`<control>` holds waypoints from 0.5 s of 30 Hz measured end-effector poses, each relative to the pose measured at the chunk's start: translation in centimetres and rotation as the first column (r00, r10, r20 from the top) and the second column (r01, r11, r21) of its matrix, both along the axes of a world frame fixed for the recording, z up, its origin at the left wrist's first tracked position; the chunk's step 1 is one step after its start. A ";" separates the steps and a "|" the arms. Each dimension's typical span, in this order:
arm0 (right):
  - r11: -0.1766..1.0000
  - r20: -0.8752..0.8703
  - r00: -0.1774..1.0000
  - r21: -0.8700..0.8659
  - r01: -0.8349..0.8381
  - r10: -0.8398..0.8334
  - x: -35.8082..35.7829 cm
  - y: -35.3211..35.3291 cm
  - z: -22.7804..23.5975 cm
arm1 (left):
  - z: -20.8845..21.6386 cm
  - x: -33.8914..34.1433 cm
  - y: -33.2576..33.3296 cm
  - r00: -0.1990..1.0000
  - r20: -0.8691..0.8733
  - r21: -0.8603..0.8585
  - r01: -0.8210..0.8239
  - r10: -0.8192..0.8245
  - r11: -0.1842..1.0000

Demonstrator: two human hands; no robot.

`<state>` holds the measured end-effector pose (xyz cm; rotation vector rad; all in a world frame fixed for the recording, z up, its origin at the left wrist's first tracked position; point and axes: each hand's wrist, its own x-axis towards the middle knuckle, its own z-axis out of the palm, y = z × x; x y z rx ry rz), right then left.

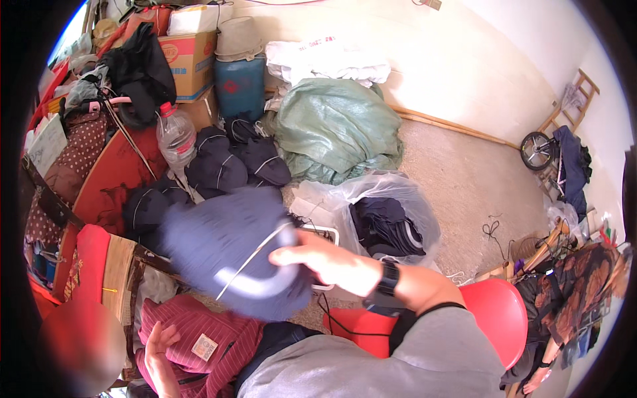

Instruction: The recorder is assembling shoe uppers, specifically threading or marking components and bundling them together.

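Observation:
My right hand (318,262) grips the right side of a navy cloth bundle (232,232), thumb on top. A white string crosses the bundle, which is smeared by motion; a pale curved band shows on it. Low at the left, my left hand (161,351) is raised with fingers apart, holding nothing. It is over a dark red pinstriped cloth (199,322) with a pale square patch. Behind the held bundle, several similar dark bundles (215,162) tied with string lie piled. Beyond my right wrist, a clear plastic bag (424,212) contains more navy cloth pieces (381,222).
A green woven sack (335,126), a blue drum (240,89) and a cardboard box (189,63) stand by the wall. A large plastic bottle (176,136) is left of the bundles. A red stool (494,315) is at my right, near another person's hand (536,379).

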<state>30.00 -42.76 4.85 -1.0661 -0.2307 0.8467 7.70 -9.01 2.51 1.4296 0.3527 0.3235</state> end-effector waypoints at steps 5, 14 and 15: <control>0.816 0.146 0.829 0.151 -0.557 0.539 -0.6 8.3 -0.2 | -7.2 -5.7 5.8 0.924 0.370 -0.412 0.071 0.096 0.909; 0.511 0.556 0.228 -0.429 -0.745 0.799 2.0 21.3 -1.1 | -4.4 -11.1 4.1 0.918 -0.123 -0.457 -0.389 0.376 0.800; 0.508 0.561 0.209 -0.452 -0.734 0.801 2.0 21.2 -1.6 | -5.3 -11.5 3.1 0.961 -0.109 -0.345 -0.276 0.253 0.897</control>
